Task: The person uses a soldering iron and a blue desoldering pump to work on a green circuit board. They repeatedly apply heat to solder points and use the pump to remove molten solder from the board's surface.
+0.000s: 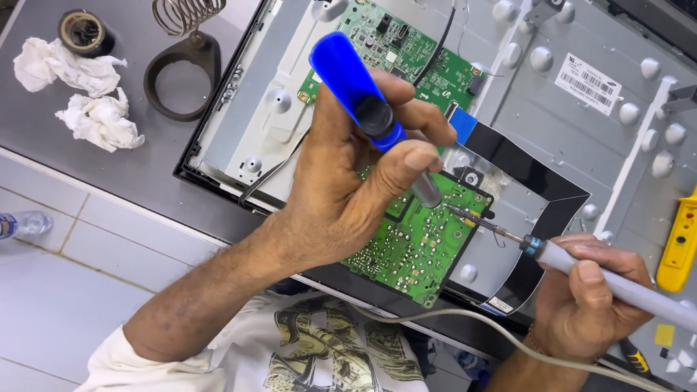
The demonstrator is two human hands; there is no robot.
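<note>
My left hand [349, 188] grips a blue desoldering pump [349, 77], its grey nozzle down on a green circuit board [411, 248]. My right hand [579, 296] holds a grey soldering iron [634, 292], and its metal tip [472, 219] touches the same board just right of the pump nozzle. The board lies on the grey metal back of an opened flat-screen panel [573, 131]. A second green board [403, 49] sits further back, partly hidden by the pump. A grey cord [471, 329] runs from the iron across my lap.
A spiral soldering-iron stand [183, 55], a roll of tape [84, 32] and two crumpled white tissues [80, 93] lie on the grey table at left. A yellow tester [686, 238] rests on the panel at right. A small plastic bottle [1, 226] lies on the tiled floor.
</note>
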